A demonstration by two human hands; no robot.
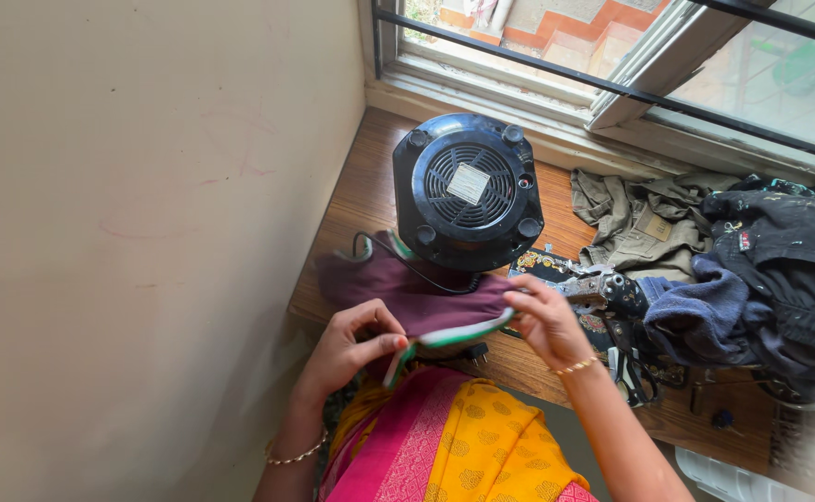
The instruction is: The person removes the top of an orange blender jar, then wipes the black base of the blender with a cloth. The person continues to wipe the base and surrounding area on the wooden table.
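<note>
The person's left hand (356,344) and right hand (542,321) are each pinching the green-edged hem of a maroon cloth (417,302), stretching it taut between them. It is trailing onto the desk (356,195) beside an upturned black appliance (468,191).

**One head camera, looking steeply down at a window-side table**

There is a single view, worn on the person's head. It looks almost straight down and slightly forward, past the person's lap to the wooden table (361,200) and the window sill (482,88) beyond. It sits close: the left hand (347,346) and right hand (545,321) fill the lower middle. A plain wall (147,204) takes up the left side.
</note>
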